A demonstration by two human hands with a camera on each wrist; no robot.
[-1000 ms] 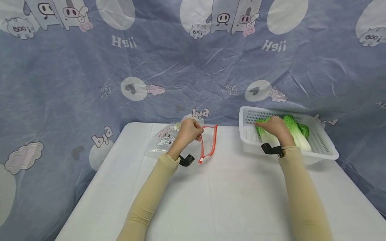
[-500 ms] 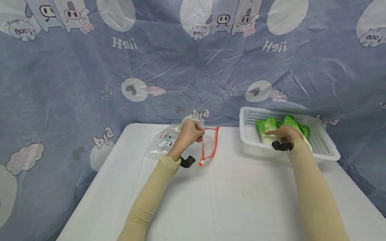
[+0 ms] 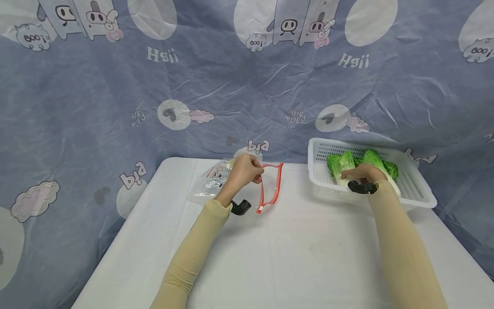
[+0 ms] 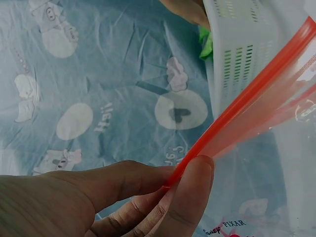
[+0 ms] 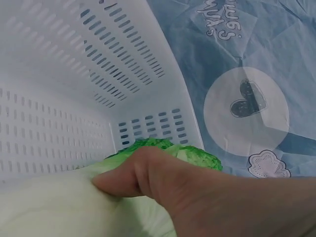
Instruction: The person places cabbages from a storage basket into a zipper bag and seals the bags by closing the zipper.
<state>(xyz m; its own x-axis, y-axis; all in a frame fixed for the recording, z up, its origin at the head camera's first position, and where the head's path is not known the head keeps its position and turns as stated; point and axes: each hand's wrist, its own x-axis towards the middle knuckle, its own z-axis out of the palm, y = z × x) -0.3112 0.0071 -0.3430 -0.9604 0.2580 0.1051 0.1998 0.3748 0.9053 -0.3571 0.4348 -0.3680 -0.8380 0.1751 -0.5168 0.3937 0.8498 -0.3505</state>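
Note:
In the head view my left hand (image 3: 244,169) pinches the red zip edge (image 3: 278,184) of a clear plastic zip bag (image 3: 210,184) with cartoon print. The left wrist view shows thumb and forefinger on that red edge (image 4: 247,96), with the bag's mouth parted beyond them. On the right, my right hand (image 3: 366,172) reaches into a white basket (image 3: 324,189) and grips a pale napa cabbage (image 3: 339,165) with green leaf tips. Up close, the thumb presses on the cabbage (image 5: 59,207); the other fingers are hidden.
A second leafy cabbage (image 3: 376,161) lies in the basket beside the first. The basket stands at the back right of a white-covered table (image 3: 301,257). Behind the table hangs a blue-grey printed cloth (image 3: 239,86).
My right hand has shifted right and lower over the cabbage, and its thumb has come down onto it. The left hand keeps its pinch on the bag, nearly still.

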